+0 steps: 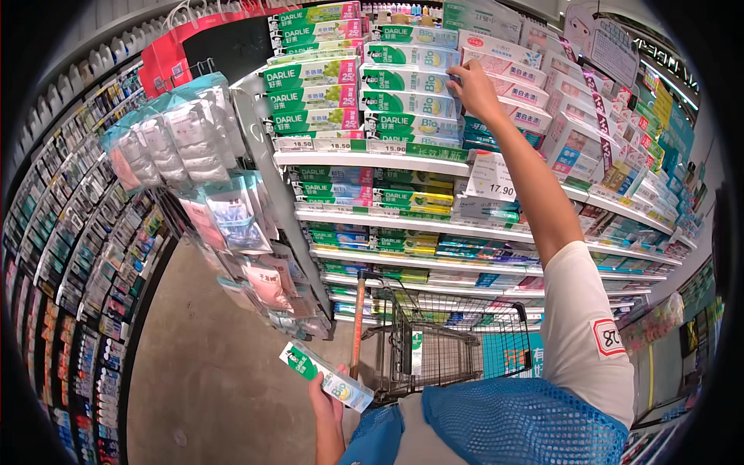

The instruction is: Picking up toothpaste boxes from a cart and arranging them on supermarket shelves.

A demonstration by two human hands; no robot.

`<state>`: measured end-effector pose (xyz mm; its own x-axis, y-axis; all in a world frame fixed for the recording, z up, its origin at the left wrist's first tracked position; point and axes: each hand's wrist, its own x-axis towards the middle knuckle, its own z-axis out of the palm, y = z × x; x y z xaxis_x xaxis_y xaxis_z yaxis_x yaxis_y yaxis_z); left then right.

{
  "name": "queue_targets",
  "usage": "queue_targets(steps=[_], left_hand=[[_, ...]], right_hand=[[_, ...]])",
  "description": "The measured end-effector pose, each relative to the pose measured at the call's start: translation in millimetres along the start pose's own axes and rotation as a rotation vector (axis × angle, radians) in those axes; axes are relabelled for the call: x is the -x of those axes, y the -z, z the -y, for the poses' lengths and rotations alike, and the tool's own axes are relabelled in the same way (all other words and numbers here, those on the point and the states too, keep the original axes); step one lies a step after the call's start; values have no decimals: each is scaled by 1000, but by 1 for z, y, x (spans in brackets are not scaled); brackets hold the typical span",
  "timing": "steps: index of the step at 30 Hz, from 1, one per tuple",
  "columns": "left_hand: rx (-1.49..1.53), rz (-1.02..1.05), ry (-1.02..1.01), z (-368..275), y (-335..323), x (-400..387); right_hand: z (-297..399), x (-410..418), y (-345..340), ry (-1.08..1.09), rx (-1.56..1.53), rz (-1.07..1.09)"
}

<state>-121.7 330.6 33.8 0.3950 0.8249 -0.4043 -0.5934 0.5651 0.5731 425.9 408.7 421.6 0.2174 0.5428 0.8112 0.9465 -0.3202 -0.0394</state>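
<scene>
My left hand holds a white and green Darlie toothpaste box low in front of me, tilted down to the right. On the top shelf, my right hand reaches to the right end of a stack of matching Darlie Bio boxes; its fingertips are at a box's end, and whether they grip it I cannot tell. Darlie boxes with pink ends are stacked left of these. Pink and white toothpaste boxes stand right behind my right hand. One more Darlie box lies upright in a black wire shopping cart.
The cart stands against the lower shelves, beside an orange pole. White shelf edges carry price tags, and a large price card hangs near my forearm. Packs on hooks jut out at the left, before another stocked rack.
</scene>
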Motion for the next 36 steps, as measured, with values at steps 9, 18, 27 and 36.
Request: queue_targets(steps=[9,18,27,36], left_hand=[[53,194,-62,-13,-78,-22],[128,433,-106,-19,-158,-26],[-223,442,-251,-14,-108,-11],[-199,242,-101,-10,-34,12]], right_hand=[[106,152,24,-58,-514,493],[218,335,53,-669,-1233,1306],[134,267,75,-591,-1308,573],[13,34,88,-269,-731,126]])
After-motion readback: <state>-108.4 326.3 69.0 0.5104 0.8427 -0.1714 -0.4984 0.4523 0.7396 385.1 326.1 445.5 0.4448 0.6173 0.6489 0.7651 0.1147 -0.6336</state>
